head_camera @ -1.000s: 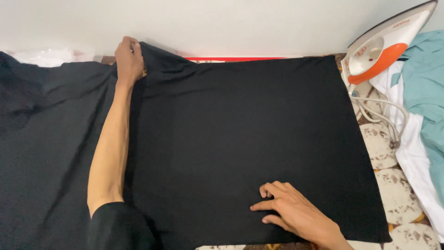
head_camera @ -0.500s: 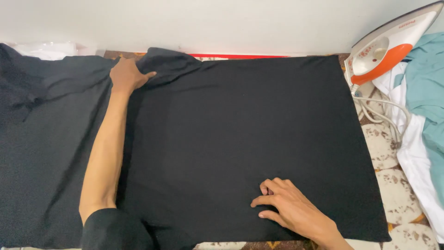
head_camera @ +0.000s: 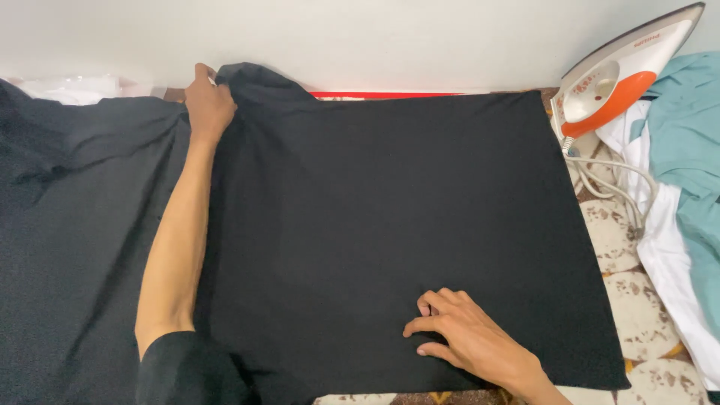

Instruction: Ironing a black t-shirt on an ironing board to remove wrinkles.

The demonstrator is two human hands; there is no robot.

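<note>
Lying smooth and flat, the black garment [head_camera: 390, 225] covered most of the bench [head_camera: 637, 315]. The left hand [head_camera: 208, 105] pinched a raised fold at the far edge; the right hand [head_camera: 469, 337] pressed fingers-down near the front edge.

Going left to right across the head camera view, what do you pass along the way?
Left hand gripping the far edge of the black cloth → right hand pressed flat on that cloth → white and orange iron standing on end → teal and white garment at the right edge.
</note>
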